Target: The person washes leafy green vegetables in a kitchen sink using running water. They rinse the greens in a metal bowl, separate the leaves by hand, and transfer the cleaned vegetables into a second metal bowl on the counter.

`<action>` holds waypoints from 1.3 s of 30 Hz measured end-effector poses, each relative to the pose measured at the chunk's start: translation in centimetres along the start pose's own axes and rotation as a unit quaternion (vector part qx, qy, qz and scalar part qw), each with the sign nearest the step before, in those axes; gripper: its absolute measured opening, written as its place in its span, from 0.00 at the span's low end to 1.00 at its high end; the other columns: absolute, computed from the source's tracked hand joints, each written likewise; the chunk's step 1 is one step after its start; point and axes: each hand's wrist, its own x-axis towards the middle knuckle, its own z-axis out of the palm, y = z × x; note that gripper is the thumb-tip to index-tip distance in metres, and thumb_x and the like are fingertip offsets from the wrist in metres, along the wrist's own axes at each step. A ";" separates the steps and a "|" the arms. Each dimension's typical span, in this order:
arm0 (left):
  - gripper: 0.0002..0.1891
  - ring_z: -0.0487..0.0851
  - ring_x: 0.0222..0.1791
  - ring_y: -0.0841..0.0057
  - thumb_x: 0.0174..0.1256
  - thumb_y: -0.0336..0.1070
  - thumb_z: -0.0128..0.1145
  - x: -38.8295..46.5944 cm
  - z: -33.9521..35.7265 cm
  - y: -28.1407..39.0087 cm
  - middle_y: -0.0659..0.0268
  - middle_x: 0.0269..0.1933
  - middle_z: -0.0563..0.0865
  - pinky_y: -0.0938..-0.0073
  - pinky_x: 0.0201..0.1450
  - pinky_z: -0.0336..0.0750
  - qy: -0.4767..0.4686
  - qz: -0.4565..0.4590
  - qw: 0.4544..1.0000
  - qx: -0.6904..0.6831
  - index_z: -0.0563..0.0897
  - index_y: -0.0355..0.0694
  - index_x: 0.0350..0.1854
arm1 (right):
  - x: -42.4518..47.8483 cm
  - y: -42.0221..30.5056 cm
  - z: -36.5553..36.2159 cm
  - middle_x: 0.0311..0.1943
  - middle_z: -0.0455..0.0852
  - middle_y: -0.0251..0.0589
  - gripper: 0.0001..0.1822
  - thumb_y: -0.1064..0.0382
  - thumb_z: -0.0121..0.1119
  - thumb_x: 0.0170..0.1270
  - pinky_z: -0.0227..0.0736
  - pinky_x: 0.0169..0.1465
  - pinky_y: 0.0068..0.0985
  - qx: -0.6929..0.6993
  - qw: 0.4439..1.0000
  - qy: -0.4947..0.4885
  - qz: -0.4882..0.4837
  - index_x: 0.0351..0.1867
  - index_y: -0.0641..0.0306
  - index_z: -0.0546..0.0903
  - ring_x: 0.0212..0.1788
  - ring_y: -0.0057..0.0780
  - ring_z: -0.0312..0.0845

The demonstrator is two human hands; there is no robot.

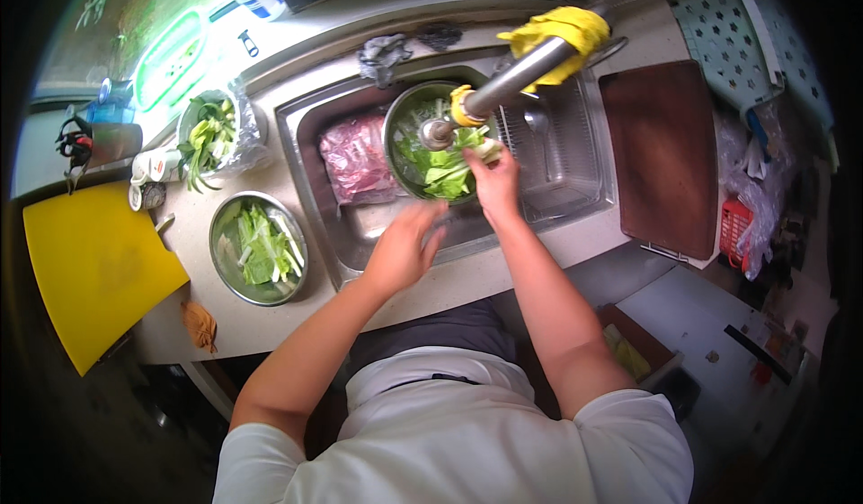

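Observation:
My right hand (497, 179) grips a bunch of leafy greens (450, 172) by its pale stems, over a round metal bowl (391, 160) standing in the steel sink (364, 251). More greens and water show inside that bowl, under the faucet spout (439, 133). My left hand (406, 244), slightly blurred, hovers just in front of the bowl with its fingers apart and nothing in them. Left of the bowl, a plastic bag of red meat (357, 157) lies in the sink. On the counter to the left, a second metal bowl (221, 271) holds cut greens and white stems.
Yellow cloths (559, 32) wrap the faucet. A drain rack (570, 146) with a ladle (537, 123) fills the sink's right side, beside a brown cutting board (661, 160). Leftward are a bag-lined container of vegetable scraps (212, 130), mugs (158, 165) and a yellow board (101, 268).

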 end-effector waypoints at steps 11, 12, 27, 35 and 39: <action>0.15 0.89 0.44 0.54 0.65 0.31 0.73 8.2 7.3 -5.3 0.51 0.49 0.89 0.63 0.47 0.84 0.088 -0.057 0.995 -0.001 0.88 0.38 0.53 | -0.6 1.4 -3.2 0.38 0.90 0.33 0.23 0.49 0.79 0.66 0.77 0.46 0.22 0.036 0.986 -0.141 0.082 0.50 0.67 0.87 0.40 0.17 0.81; 0.13 0.89 0.43 0.55 0.67 0.31 0.72 8.3 7.4 -5.6 0.52 0.48 0.89 0.63 0.46 0.83 0.074 -0.060 0.995 0.002 0.89 0.37 0.52 | -0.4 1.6 -3.5 0.38 0.90 0.33 0.24 0.49 0.79 0.65 0.76 0.46 0.22 0.036 0.983 -0.154 0.095 0.50 0.67 0.87 0.40 0.17 0.81; 0.03 0.81 0.44 0.86 0.84 0.29 0.54 4.7 6.2 -6.5 0.72 0.45 0.87 0.79 0.51 0.76 0.142 -0.160 0.936 -0.281 0.79 0.37 0.50 | 3.6 7.8 -2.5 0.38 0.90 0.38 0.18 0.65 0.78 0.61 0.78 0.44 0.25 -0.104 0.990 -0.052 0.074 0.49 0.68 0.86 0.39 0.22 0.84; 0.08 0.88 0.57 0.71 0.83 0.35 0.54 -0.6 -3.4 -3.8 0.63 0.56 0.89 0.65 0.59 0.81 0.227 -0.222 0.759 -0.568 0.78 0.43 0.57 | 6.1 5.6 -1.4 0.52 0.90 0.61 0.34 0.44 0.77 0.59 0.78 0.61 0.43 -0.347 0.930 -0.099 -0.064 0.59 0.68 0.83 0.58 0.55 0.86; 0.12 0.87 0.62 0.63 0.83 0.36 0.51 -3.0 -8.9 -2.0 0.54 0.58 0.88 0.59 0.64 0.81 0.266 -0.238 0.718 -0.598 0.75 0.39 0.62 | 3.3 3.9 -0.6 0.66 0.81 0.62 0.21 0.57 0.72 0.63 0.68 0.73 0.46 -0.390 0.896 -0.076 -0.196 0.54 0.65 0.85 0.69 0.59 0.73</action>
